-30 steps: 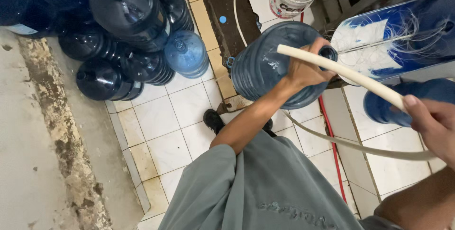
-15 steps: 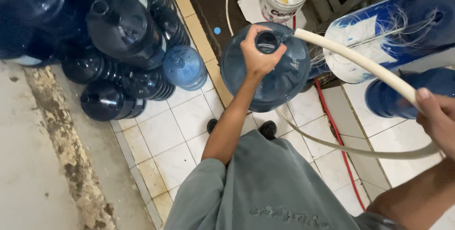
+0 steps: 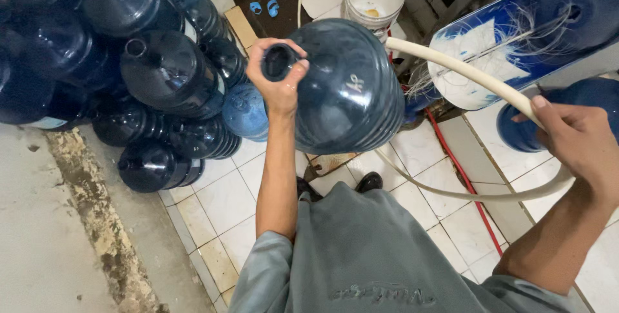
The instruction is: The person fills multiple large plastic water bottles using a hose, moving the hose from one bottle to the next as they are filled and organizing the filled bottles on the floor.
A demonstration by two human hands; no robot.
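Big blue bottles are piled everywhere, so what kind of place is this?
Probably a water-refill shop's washing area. Dark blue plastic water jugs lie stacked on the white tiled floor, the left hand grips another big blue jug by its neck, and the right hand holds a cream rubber hose.

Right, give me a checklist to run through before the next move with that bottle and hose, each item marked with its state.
1. Left hand has a grip on the neck of the big blue bottle: ok, fingers wrap the neck.
2. Bottle mouth uncapped and unobstructed: ok, the opening shows dark and open.
3. Right hand holds the cream hose: ok, closed around it.
4. Hose end near the bottle mouth: not ok, the hose passes behind the bottle and its tip is hidden.
5. Water running in the hose: cannot tell.
6. Stacked bottles apart from the held one: ok, a gap shows.
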